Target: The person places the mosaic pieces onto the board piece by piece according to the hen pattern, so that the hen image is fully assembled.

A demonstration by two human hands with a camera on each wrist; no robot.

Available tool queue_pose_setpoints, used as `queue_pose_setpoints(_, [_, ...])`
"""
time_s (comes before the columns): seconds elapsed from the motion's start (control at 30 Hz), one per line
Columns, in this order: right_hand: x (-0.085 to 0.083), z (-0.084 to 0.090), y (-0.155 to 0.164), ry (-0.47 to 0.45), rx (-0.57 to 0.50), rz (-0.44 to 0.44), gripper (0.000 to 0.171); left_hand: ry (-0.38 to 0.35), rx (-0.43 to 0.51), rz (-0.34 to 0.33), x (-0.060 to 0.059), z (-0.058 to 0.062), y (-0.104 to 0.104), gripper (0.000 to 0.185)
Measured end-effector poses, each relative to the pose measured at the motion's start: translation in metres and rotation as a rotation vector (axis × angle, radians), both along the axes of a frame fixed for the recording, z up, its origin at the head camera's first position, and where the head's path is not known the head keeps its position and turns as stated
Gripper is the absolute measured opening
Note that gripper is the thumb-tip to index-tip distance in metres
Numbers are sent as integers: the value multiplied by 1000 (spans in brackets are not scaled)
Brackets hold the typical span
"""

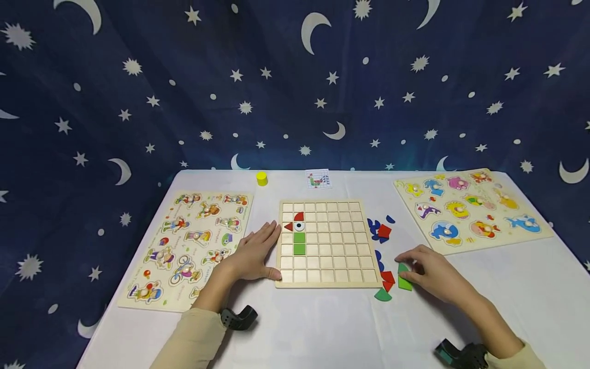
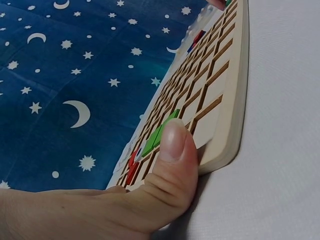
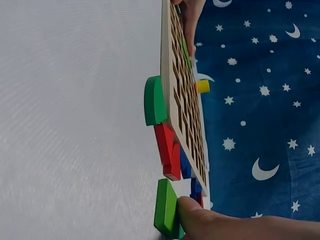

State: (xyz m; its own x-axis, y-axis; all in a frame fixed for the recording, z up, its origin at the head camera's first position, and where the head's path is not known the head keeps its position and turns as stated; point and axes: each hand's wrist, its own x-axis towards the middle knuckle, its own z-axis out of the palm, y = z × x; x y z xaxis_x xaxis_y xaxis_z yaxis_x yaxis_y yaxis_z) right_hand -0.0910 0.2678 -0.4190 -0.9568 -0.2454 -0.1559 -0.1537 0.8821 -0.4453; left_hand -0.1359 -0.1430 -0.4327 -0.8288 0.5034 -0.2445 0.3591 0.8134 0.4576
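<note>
A wooden grid board (image 1: 341,262) lies flat on the table. In its left columns sit a red quarter-round piece (image 1: 299,217), a red triangle (image 1: 289,226), a white eye piece (image 1: 299,226) and two green squares (image 1: 299,243). My left hand (image 1: 253,256) rests along the board's left edge, its thumb (image 2: 172,145) pressing near the front corner and its fingers extended. To the right of the board, my right hand (image 1: 433,271) pinches a green block (image 3: 166,207) between thumb and curled fingers. A darker green piece (image 1: 403,267) shows beside it, partly hidden by the thumb.
Red pieces (image 1: 387,277), a green quarter-round (image 1: 383,294) and several blue pieces (image 1: 374,228) lie along the board's right side. Knob puzzles flank it, one left (image 1: 180,302) and one right (image 1: 454,248). A picture card (image 1: 318,179) and yellow cylinder (image 1: 261,178) sit behind.
</note>
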Motion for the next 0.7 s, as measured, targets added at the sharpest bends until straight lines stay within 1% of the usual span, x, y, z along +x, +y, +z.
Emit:
queue_pose_setpoints(0.2, [4, -4, -4, -40, -18, -30, 25, -3, 1, -4, 3, -2, 2, 117])
queue_pose_setpoints(0.4, [-2, -2, -10, -60, -34, -56, 24, -17, 3, 4, 3, 0, -2, 117])
queue_pose_setpoints(0.5, [-5, 0, -11, -67, -43, -63, 23, -10, 3, 2, 2, 0, -3, 117])
queue_pose_setpoints(0.7, [-7, 3, -15, -67, -24, -82, 23, -2, -8, -8, -1, -2, -2, 117])
